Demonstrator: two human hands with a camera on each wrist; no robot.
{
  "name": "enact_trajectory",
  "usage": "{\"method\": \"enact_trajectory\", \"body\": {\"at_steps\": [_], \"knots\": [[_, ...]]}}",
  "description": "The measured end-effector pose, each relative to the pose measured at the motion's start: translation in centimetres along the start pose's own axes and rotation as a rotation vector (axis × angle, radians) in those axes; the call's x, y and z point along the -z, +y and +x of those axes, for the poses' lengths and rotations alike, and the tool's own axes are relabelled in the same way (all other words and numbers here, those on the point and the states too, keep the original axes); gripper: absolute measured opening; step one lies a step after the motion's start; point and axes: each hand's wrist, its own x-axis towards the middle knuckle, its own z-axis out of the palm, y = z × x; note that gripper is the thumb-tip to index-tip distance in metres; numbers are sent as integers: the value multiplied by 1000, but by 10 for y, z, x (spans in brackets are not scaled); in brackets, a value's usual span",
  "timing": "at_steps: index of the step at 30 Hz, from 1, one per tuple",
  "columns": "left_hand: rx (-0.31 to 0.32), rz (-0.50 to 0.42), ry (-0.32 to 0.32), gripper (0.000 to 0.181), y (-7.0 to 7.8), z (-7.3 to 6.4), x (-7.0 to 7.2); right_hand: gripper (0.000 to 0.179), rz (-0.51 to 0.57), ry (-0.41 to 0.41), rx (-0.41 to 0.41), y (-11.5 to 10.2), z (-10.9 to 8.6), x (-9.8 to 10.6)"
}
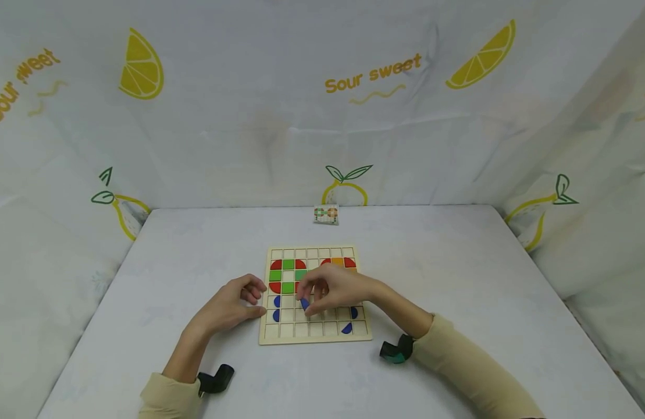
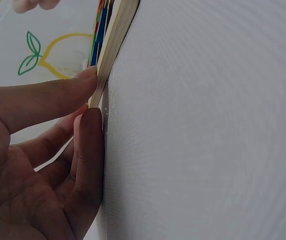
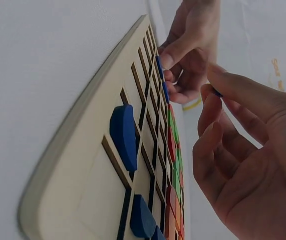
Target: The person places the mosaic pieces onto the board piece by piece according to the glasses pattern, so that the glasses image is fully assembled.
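Observation:
My right hand [image 1: 332, 286] pinches a small blue piece [image 1: 305, 304] between thumb and index finger above the middle of a pale wooden grid board [image 1: 316, 341]. In the right wrist view only a sliver of that blue piece [image 3: 217, 93] shows. My left hand [image 1: 230, 302] rests its thumb and fingertips against the board's left edge, fingers loosely bent. Red rounded pieces [image 1: 275, 265] and green squares [image 1: 288, 288] form a ring at the board's upper left. Blue rounded pieces lie at the left side [image 1: 277, 301] and lower right [image 1: 346, 329]. My right hand hides part of the grid.
A small card [image 1: 326, 215] with a coloured pattern lies at the table's far edge, beyond the board. White curtains [image 1: 238, 116] with lemon prints surround the white table [image 1: 437, 256]. Dark wrist cameras [image 1: 216, 379] sit on both wrists, near the tabletop.

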Motion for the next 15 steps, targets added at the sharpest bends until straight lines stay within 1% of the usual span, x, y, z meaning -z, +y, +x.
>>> {"method": "enact_trajectory", "body": {"at_steps": [8,15], "knots": [[-4,2,-7,39,0,1,1,31,44,-48,1,2,15,-5],[-17,-8,-16,40,3,-2,1,29,125,-91,26,4,24,-7]]}}
